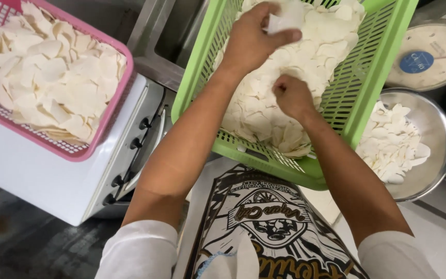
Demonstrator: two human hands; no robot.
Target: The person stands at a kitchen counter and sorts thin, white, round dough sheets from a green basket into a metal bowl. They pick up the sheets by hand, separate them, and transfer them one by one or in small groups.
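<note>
A green slotted plastic basket (380, 62) leans in front of me, filled with thin white chips (331, 46). My left hand (254, 39) is raised over the pile and pinches a few white chips between thumb and fingers. My right hand (291, 95) is lower, fingers curled down into the chips near the basket's middle; whether it grips any is hidden.
A pink basket (110, 111) of the same white chips rests on a white appliance (52, 175) with black knobs at left. A steel bowl (437, 129) holding more chips is at right, below a round dial scale (429, 54). A steel sink (174, 36) lies behind.
</note>
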